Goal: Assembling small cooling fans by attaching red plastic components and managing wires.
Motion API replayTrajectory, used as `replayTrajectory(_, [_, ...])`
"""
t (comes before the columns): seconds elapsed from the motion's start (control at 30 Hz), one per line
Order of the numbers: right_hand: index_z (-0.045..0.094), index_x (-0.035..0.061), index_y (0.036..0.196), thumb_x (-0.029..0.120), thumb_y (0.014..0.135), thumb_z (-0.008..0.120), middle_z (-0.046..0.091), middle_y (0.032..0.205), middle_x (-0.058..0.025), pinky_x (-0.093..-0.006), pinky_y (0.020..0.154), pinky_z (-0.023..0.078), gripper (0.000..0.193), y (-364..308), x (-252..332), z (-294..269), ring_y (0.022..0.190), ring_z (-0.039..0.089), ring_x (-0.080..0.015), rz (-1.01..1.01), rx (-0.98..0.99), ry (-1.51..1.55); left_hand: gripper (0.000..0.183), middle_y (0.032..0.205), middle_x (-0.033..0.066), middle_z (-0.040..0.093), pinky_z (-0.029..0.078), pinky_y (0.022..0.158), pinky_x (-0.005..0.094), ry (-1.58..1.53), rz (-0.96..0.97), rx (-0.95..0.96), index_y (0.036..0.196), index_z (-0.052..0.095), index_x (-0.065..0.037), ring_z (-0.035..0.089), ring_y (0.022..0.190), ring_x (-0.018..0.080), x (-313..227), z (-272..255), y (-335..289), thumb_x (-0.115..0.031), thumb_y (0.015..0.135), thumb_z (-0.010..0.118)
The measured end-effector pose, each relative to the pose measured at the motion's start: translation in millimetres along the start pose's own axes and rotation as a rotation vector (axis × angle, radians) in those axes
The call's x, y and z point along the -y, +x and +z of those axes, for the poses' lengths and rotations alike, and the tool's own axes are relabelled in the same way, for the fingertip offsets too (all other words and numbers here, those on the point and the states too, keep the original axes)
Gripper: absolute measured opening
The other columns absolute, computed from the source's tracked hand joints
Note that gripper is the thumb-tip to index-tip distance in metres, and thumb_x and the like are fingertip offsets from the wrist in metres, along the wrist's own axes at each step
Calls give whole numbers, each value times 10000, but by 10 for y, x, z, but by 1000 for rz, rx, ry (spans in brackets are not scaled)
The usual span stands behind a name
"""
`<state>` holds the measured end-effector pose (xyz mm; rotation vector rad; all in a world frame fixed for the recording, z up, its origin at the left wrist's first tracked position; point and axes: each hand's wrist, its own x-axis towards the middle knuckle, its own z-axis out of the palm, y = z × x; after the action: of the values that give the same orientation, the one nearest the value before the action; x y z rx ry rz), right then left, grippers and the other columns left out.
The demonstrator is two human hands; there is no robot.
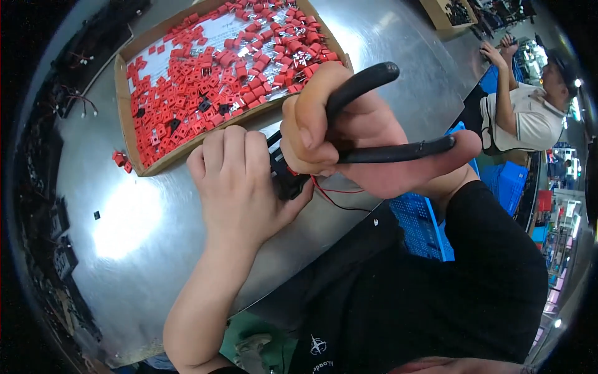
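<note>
My right hand is wrapped around a pair of pliers with black handles. The handles are spread apart, and the jaws are mostly hidden between my hands. My left hand, back upward with fingers bent, grips a small black part at the pliers' jaw end. From it a thin red wire and a black wire run off to the right, below my right hand. Just beyond my hands is a shallow cardboard tray full of small red plastic pieces, some with metal prongs, and a few black ones.
The metal table carries loose red pieces left of the tray and a tiny black piece. Dark wired parts line the left edge. Blue crates stand at right. Another person works at far right near a cardboard box.
</note>
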<state>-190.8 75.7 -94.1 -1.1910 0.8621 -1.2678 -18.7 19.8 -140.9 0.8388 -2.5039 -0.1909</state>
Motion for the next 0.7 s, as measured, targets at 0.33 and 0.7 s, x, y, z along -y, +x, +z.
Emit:
replayTrajectory(0.33, [513,56,1068,1103,575,482,463,765,3,-226,576,340,1158,12,-264,-62,626,424,-84,-304,173,285,746,1103,127,557,378,939,476,27,6,76,1147,584,-35,527,1110,343,1,6,-16,-509,644,865])
replayTrajectory(0.7, [502,71,1103,966,693,592,447,812,-4,-273,609,337,988,215,37,-368,670,400,-105,-607,53,104,606,988,116,550,382,900,455,12,83,11,972,587,-53,545,1028,318,7,-88,-18,-519,680,841])
